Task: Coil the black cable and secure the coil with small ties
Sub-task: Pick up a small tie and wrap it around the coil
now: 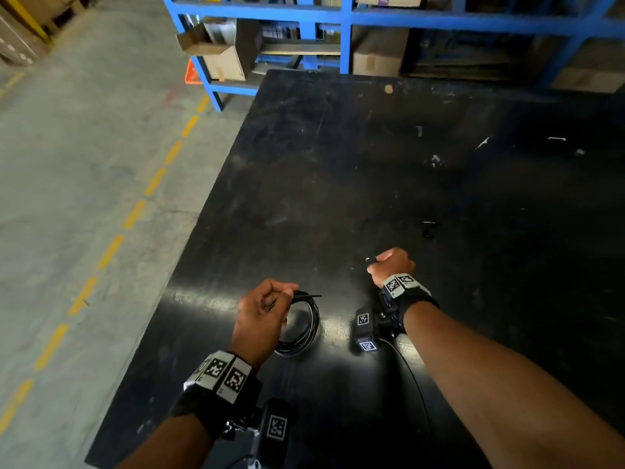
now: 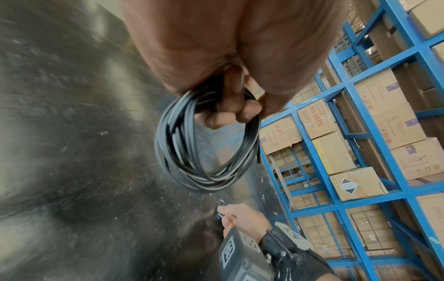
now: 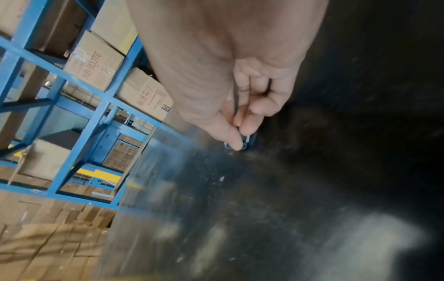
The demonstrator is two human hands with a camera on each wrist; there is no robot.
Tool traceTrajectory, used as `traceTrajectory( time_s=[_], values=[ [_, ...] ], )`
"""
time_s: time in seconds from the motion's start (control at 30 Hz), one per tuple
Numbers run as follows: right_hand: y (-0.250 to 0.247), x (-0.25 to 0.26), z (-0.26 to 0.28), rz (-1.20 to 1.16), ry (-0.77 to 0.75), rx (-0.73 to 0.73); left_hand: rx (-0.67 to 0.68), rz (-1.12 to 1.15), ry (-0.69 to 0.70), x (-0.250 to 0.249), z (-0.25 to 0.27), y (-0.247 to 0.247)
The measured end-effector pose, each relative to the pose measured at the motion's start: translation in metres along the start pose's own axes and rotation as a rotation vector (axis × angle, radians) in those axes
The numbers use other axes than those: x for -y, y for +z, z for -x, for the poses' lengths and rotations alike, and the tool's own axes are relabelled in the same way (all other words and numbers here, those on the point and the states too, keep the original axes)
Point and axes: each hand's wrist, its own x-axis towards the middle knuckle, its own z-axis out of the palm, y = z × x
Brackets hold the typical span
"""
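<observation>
Head view: coil gripped on the left, a small tie pinched on the right.

Left hand has its fingers curled through the coil, which hangs from the fist just above the near part of the table, probably so the loops stay bunched and cannot spring open while a tie goes on. Right hand, a little farther off and apart from the left, pinches a tie between thumb and fingertips, its end poking out ready to thread. More small dark pieces, likely spare ties, lie farther right on the table. Blue racks with boxes stand beyond.
</observation>
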Motion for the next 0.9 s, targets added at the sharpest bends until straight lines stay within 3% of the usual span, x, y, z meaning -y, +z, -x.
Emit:
traceTrajectory(
  time_s=[0.2,0.3,0.57,0.9],
  values=[
    [-0.018,-0.023,0.014,0.036,-0.096,0.021,0.066,0.020,0.043,-0.010,0.001,0.004],
    [-0.032,-0.031,0.035,-0.109,-0.172,0.024,0.117,-0.027,0.096,-0.018,0.006,0.005],
    [-0.099,-0.020,0.150,-0.635,-0.373,0.156,0.185,-0.324,0.334,-0.046,0.026,0.005],
    [-0.133,-0.017,0.248,-0.745,-0.531,0.214,0.305,-0.381,0.584,-0.092,0.084,0.013]
  ],
)
